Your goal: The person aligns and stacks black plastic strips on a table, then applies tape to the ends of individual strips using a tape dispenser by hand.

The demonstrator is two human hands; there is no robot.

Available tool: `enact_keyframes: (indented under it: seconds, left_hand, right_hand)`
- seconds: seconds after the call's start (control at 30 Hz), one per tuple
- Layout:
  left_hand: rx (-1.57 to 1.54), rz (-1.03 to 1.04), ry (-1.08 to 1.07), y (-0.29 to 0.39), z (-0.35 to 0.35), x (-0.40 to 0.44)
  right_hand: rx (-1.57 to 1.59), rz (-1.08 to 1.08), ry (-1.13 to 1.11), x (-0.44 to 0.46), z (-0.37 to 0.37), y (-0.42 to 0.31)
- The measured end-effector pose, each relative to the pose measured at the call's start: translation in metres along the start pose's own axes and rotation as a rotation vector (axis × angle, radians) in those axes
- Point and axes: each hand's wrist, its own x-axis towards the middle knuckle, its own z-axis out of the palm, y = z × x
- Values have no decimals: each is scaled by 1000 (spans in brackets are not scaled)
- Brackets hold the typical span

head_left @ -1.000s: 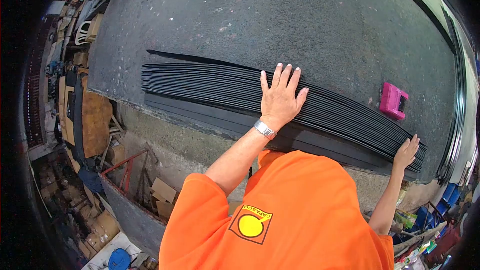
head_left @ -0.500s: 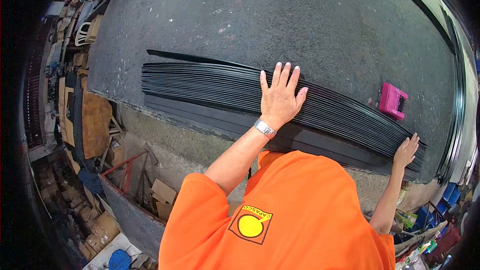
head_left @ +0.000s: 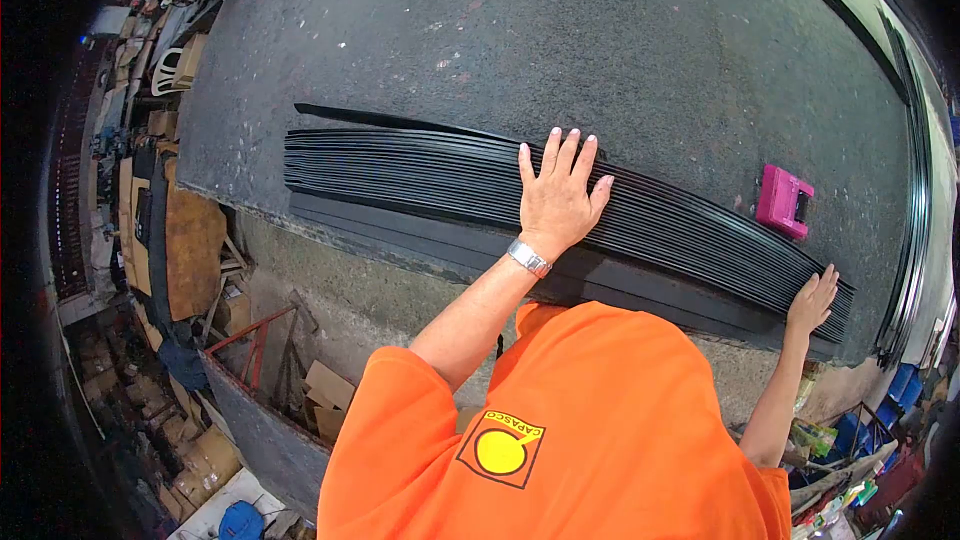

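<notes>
The left hand [head_left: 563, 190] lies palm-down with fingers spread across a row of black strips [head_left: 420, 170], gripping nothing; the right hand [head_left: 815, 302] rests flat near the row's right end, fingers extended and closer together. Past the left fingertips, the dark tabletop [head_left: 500, 30] is open; its near edge runs close below both hands, alongside flat dark strips [head_left: 400, 225]. Left of the left hand, 1 loose strip [head_left: 375, 118] angles off the row. A pink case [head_left: 785, 202] sits beyond the right hand. Nearer the body, the orange shirt's badge [head_left: 503, 450] reads "CAPASCO".
</notes>
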Motion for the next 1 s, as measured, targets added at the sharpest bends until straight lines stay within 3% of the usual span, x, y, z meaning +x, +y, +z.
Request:
enact_keyframes:
  seconds: [1.0]
  left_hand:
    - [-88, -26, 68, 1, -7, -3]
  right_hand:
    - [-43, 28, 17, 3, 6, 2]
